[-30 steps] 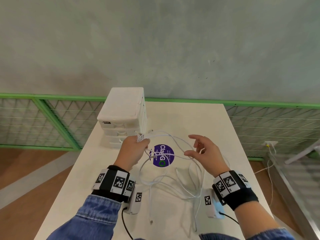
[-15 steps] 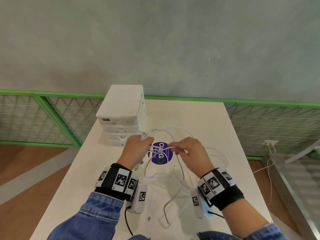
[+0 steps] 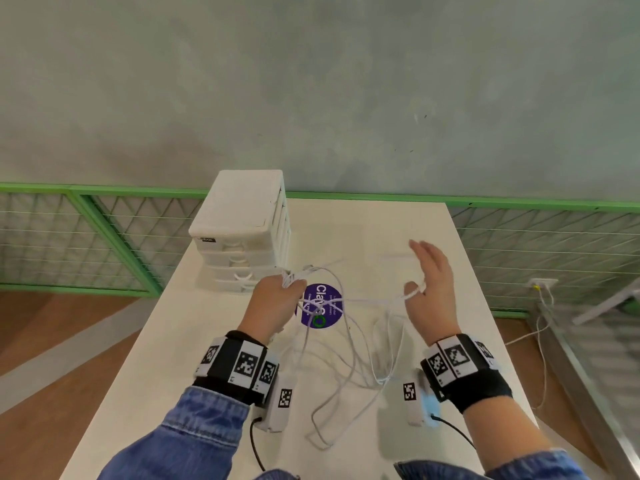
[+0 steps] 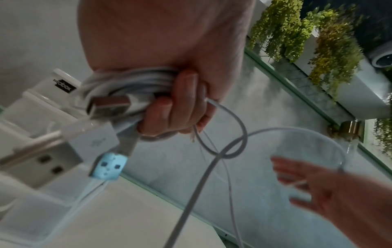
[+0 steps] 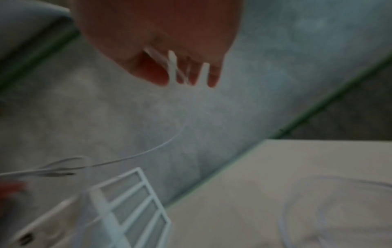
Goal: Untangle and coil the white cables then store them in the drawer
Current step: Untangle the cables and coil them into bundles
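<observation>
My left hand (image 3: pixel 277 301) grips a coiled bundle of white cables (image 4: pixel 131 85) above the table, in front of the white drawer unit (image 3: pixel 242 230), whose drawers are shut. USB plugs (image 4: pixel 108 104) stick out of the coil. A strand runs taut from it to my right hand (image 3: pixel 429 289). That hand is raised over the right half of the table. Its thumb hooks and pinches the strand (image 5: pixel 172 70) while the other fingers stay straight. Loose white cable loops (image 3: pixel 346 379) hang and lie tangled between my wrists.
A purple round sticker (image 3: pixel 322 306) marks the white table (image 3: pixel 381 230) under the cables. A green mesh railing (image 3: pixel 104 233) runs behind the table against a grey wall. A wall outlet with a thin cord (image 3: pixel 542 284) sits low on the right.
My right hand went to the left hand, took a strand and has now swung right and up, drawing it out. The left hand stayed put with the coil.
</observation>
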